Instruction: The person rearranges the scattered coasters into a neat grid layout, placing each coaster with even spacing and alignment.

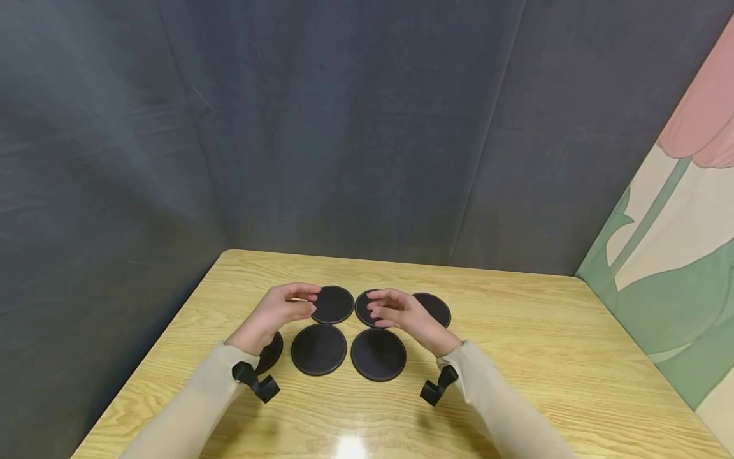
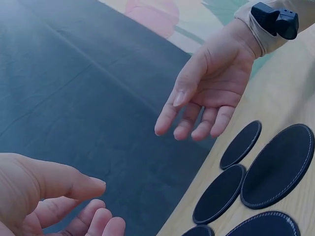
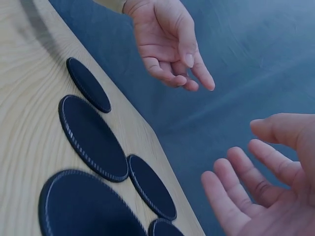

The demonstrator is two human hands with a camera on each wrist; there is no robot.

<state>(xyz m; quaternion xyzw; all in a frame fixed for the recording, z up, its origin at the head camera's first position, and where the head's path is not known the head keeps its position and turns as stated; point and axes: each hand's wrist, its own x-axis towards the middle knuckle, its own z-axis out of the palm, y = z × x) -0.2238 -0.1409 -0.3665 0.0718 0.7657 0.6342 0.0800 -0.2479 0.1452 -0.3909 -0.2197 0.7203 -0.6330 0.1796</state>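
Observation:
Several round black coasters with stitched rims lie flat on the wooden table. My left hand (image 1: 280, 313) hovers over the left side of the group, its fingers loosely bent and holding nothing. Below its wrist, a coaster (image 1: 272, 354) is partly hidden; just beyond its fingertips is a back-row coaster (image 1: 335, 305). My right hand (image 1: 408, 316) faces it from the other side, also empty, with relaxed fingers overlapping another back-row coaster (image 1: 362, 310). Behind that hand a further coaster (image 1: 436, 308) shows. Two front coasters (image 1: 318, 350) lie side by side between the wrists.
The light wooden table (image 1: 545, 357) extends to both sides and toward me. Behind it and on the left hangs a dark blue-grey cloth (image 1: 355, 127). A flower-patterned panel (image 1: 676, 268) borders the right edge. Each wrist wears a small black camera mount (image 1: 439, 385).

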